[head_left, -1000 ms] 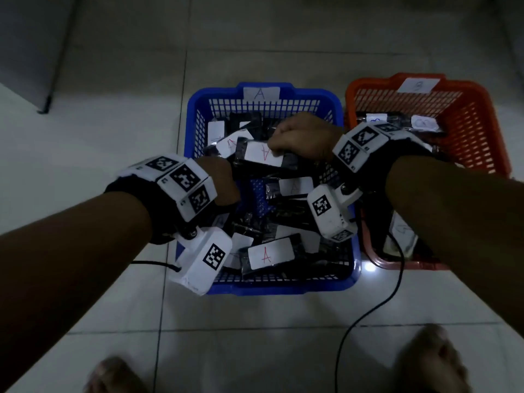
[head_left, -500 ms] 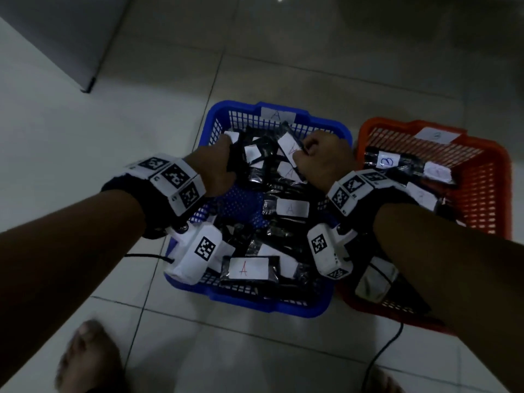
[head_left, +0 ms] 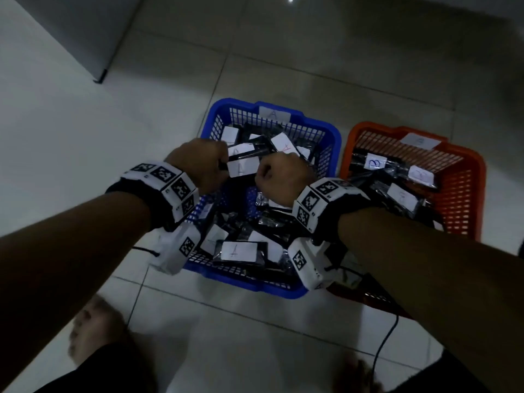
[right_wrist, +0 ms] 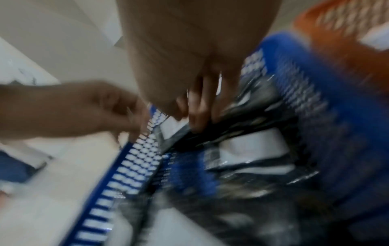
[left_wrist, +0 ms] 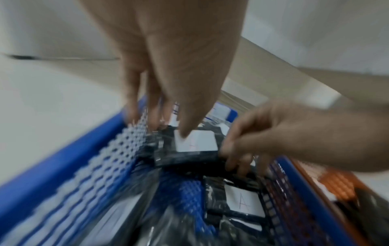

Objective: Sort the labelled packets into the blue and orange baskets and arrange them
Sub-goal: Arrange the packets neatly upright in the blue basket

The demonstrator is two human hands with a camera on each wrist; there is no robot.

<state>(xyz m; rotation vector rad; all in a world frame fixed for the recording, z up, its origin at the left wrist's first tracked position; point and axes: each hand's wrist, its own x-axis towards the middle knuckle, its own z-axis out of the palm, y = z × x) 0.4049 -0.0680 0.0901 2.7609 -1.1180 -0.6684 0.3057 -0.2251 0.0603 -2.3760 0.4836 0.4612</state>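
Head view: both hands are being worked inside the blue basket (head_left: 334, 137), at its far left part.
Left hand (head_left: 198, 163): a black packet (head_left: 243, 168) with a white label is being pinched at its left end, thumb on the label and fingers (left_wrist: 154, 119) under the edge, apparently so that it is laid flat.
Right hand (head_left: 279, 177): the right end of the same packet is being gripped by curled fingers (left_wrist: 231, 146), seemingly to steady and square it.
Held packet: it is being kept in the far half of the blue basket, over other A packets (head_left: 243, 251).
Orange basket (head_left: 467, 194): B packets (head_left: 375, 163) are being kept there, just right of the blue basket.
Obstruction: loose overlapping packets are being left heaped near and right, crowding the row.
Surroundings: a grey cabinet (head_left: 85, 32) far left and a cable (head_left: 382, 344) on the tiled floor (head_left: 85, 131).
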